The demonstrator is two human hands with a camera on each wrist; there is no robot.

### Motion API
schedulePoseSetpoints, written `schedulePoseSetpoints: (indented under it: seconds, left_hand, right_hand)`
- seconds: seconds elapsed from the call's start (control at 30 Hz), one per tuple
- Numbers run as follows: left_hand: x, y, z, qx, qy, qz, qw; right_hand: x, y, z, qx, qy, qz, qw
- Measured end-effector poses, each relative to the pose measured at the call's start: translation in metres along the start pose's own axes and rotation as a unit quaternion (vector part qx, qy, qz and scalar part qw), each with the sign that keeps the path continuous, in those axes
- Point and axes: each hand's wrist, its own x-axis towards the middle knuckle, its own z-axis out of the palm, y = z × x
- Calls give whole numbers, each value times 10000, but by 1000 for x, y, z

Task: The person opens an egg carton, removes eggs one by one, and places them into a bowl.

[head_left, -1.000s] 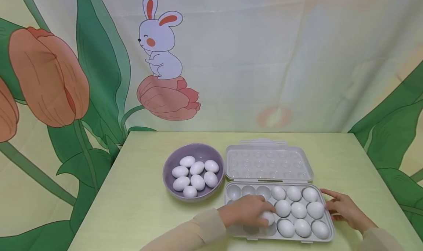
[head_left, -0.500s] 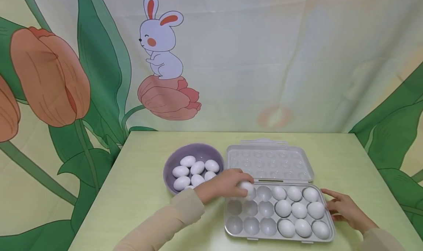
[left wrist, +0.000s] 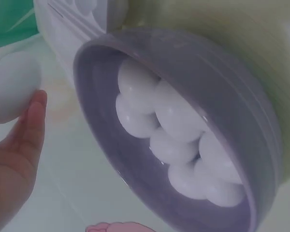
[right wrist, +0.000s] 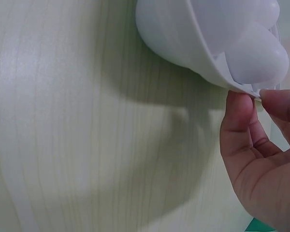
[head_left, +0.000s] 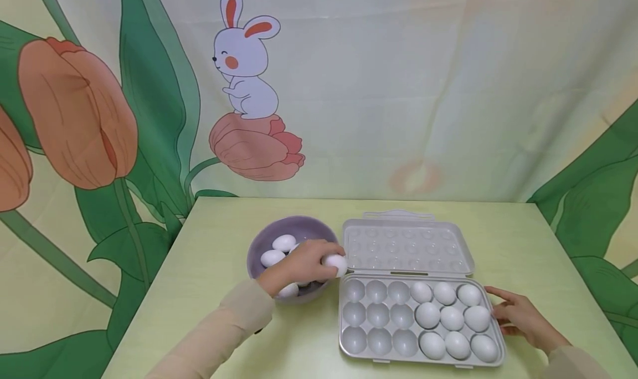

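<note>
My left hand [head_left: 310,261] grips a white egg [head_left: 335,265] between thumb and fingers, above the right rim of a purple bowl [head_left: 256,268]. In the left wrist view the held egg [left wrist: 17,84] is at the left, apart from the bowl [left wrist: 222,72] and its several eggs [left wrist: 176,113]. A light grey egg box [head_left: 366,301] lies with its lid folded back. Eggs [head_left: 451,318] fill its right half; the wells on the left are bare. My right hand [head_left: 523,319] is at the box's right end, thumb and fingertip pinching its rim in the right wrist view.
The egg box's lid [head_left: 406,246], with dimples inside, lies flat behind the base. All stands on a pale wood-grain table [head_left: 199,240]. Behind the table hangs a cloth [head_left: 349,91] printed with tulips and a rabbit.
My left hand has carried the egg from over the box's wells leftward and back to the bowl's rim. My right hand has stayed at the box's right end.
</note>
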Motion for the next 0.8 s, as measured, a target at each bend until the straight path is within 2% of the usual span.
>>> schedulePoseSetpoints:
  seconds: [0.17, 0.5, 0.67, 0.8]
  left_hand:
    - [-7, -9, -6, -460, 31, -434, 9980]
    - [-17, -27, -2, -228, -64, -885, 9958]
    - [-22, -34, 2, -151, -159, -913, 9956]
    - [-25, -38, 6, 37, -265, -737, 9969]
  right_hand:
    - [0, 0, 0, 6, -3, 5, 10000]
    - [1, 1, -1, 25, -6, -14, 10000]
    - [1, 2, -1, 4, 2, -28, 10000]
    - [1, 1, -1, -3, -5, -6, 10000]
